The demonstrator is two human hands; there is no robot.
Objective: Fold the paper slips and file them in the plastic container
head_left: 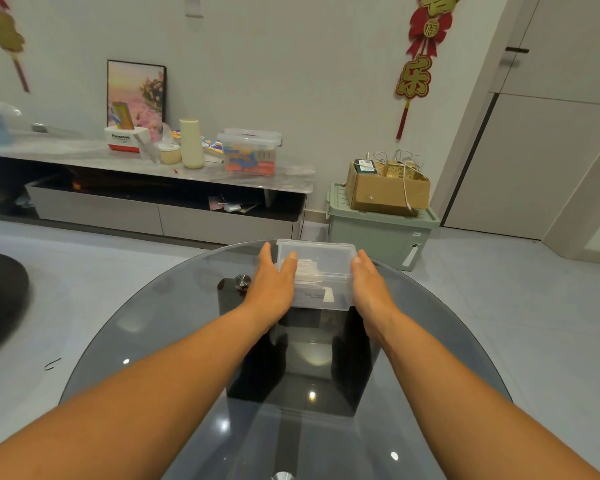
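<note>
Hands flat, fingers straight: left hand [274,282] and right hand [368,278] press either side of the clear rectangular plastic container [317,258], white paper slips [307,268] inside.

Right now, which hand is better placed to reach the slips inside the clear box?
Left, probably. The left hand lies over the clear plastic container's near-left edge with straight fingers above the white paper slips. The right hand rests flat against the outer right wall.
</note>
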